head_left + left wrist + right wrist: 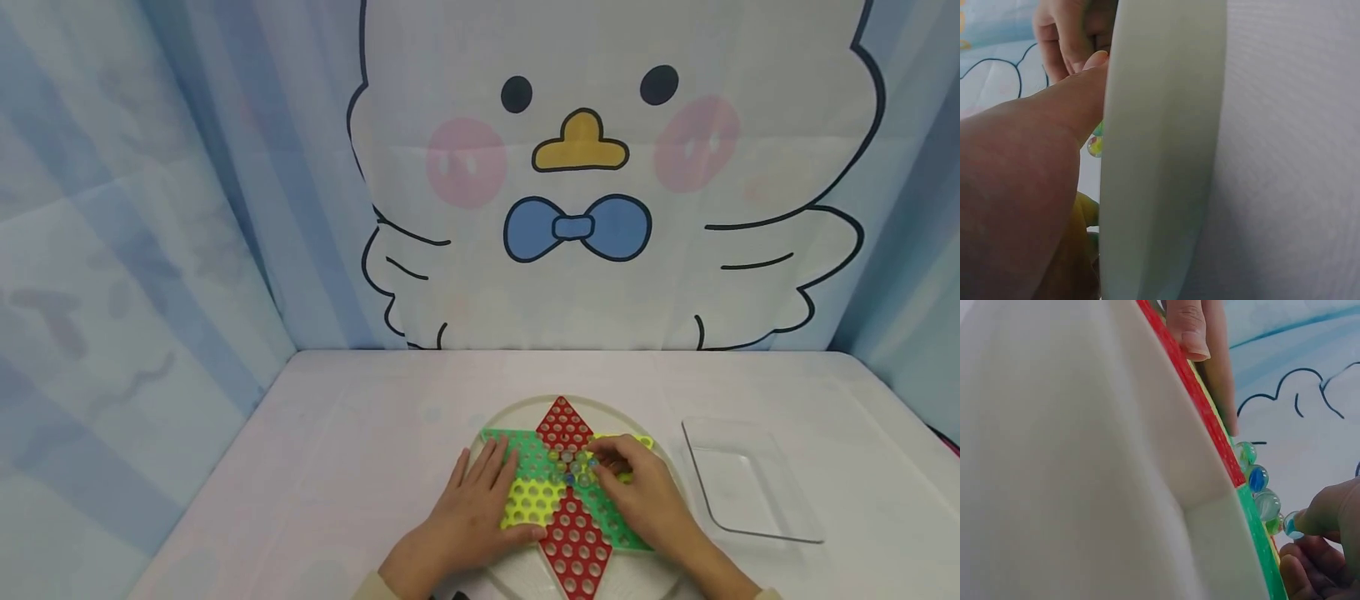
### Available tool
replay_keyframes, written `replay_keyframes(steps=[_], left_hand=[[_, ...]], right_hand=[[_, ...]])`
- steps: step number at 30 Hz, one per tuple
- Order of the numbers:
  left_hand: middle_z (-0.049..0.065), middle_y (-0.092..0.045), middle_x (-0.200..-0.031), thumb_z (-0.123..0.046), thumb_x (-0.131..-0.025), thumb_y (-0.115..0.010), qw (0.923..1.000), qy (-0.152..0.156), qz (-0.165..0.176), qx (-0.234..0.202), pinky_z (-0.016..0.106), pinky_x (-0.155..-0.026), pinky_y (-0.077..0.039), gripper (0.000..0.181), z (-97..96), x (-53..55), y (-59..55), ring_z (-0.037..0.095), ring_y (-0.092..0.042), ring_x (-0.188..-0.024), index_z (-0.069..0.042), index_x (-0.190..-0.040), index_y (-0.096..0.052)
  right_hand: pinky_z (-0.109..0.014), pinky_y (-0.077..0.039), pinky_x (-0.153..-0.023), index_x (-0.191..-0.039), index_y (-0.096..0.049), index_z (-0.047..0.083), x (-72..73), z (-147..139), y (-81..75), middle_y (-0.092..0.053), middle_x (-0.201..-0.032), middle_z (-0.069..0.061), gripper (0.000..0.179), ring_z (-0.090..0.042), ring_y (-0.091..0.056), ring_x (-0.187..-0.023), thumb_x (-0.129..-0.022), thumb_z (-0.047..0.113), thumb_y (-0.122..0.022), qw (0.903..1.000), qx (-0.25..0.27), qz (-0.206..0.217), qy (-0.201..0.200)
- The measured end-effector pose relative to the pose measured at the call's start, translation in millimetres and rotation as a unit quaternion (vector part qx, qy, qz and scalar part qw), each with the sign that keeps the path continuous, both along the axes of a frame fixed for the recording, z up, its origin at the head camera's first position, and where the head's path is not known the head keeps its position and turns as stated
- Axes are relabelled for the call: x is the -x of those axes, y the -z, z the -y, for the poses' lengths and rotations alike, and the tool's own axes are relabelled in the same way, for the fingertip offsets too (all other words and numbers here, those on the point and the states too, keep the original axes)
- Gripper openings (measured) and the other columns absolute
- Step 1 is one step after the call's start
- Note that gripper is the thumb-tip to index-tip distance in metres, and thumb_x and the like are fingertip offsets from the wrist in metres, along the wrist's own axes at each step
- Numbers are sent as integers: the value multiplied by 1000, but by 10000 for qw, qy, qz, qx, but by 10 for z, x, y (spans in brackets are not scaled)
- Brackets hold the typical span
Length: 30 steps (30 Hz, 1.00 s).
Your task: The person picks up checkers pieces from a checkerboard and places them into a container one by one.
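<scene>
A Chinese checkers board with red, green and yellow star points lies on the table. Several glass marbles are clustered at its centre. My left hand rests on the left side, fingers extended over the green and yellow points. My right hand is at the right of the cluster. In the right wrist view, its thumb and fingers pinch a light blue marble close beside a row that includes a green marble and a dark blue marble. The board's pale rim hides much of the left wrist view.
A clear plastic tray sits on the table right of the board. The pale table reaches back to a curtain printed with a cartoon bird. Another curtain hangs at the left.
</scene>
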<state>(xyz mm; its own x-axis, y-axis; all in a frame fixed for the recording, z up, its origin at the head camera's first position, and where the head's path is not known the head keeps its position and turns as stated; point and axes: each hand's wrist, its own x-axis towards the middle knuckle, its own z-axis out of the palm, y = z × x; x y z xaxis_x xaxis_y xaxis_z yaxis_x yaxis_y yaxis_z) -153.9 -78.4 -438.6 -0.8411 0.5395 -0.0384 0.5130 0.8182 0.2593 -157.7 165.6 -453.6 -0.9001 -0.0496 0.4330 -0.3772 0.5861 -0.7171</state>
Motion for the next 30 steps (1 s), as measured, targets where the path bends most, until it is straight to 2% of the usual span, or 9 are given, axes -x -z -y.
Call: replay_keyframes(steps=[4, 8, 11, 17, 22, 30], left_hand=[[14, -13, -167, -73, -92, -44, 10000, 10, -41, -17, 55, -123, -14, 96, 0, 6, 11, 29, -14, -155, -7, -158, -22], [14, -12, -167, -73, -91, -44, 10000, -1, -24, -1, 55, -124, -13, 97, 1, 15, 27, 28, -13, -155, -7, -158, -21], [13, -11, -167, -74, -91, -44, 10000, 3, 22, 5, 55, -124, -13, 97, 2, 18, 39, 28, -12, -155, -7, -158, -21], [13, -12, -167, -74, -91, -43, 10000, 19, 59, -36, 56, -123, -13, 97, -2, 27, 22, 29, -12, -155, -8, -159, -21], [13, -11, -167, -74, -92, -43, 9999, 47, 95, -46, 56, -123, -13, 97, 4, 28, 12, 29, -12, -155, -8, -159, -20], [13, -11, -167, -73, -91, -44, 10000, 18, 67, -12, 55, -124, -13, 97, -6, 28, 27, 28, -11, -155, -8, -159, -20]], right_hand=[[-21, -57, -74, -105, -71, 8, -9, -5, -43, -69, -98, -1, 27, -5, -64, -85, -82, -7, -72, 9999, -54, 100, 59], [-20, -57, -77, -104, -73, 11, -21, -14, -82, -66, -99, 1, 24, -10, -67, -91, -86, -5, -70, 9995, -6, 301, 98], [-20, -57, -78, -105, -73, 12, -30, -24, -93, -66, -102, 3, 22, -12, -67, -95, -89, -3, -68, 9991, 101, 421, 39], [-21, -57, -82, -109, -70, 10, -32, -41, -126, -70, -107, -1, 21, -12, -68, -98, -91, -1, -66, 9981, 445, 367, -200], [-19, -56, -84, -109, -68, 9, -48, -43, -171, -69, -109, -4, 18, -12, -67, -99, -92, 1, -67, 9959, 669, 563, -223], [-18, -56, -84, -109, -66, 6, -45, -68, -254, -68, -108, -6, 18, -4, -65, -98, -92, 0, -67, 9963, 663, 383, -388]])
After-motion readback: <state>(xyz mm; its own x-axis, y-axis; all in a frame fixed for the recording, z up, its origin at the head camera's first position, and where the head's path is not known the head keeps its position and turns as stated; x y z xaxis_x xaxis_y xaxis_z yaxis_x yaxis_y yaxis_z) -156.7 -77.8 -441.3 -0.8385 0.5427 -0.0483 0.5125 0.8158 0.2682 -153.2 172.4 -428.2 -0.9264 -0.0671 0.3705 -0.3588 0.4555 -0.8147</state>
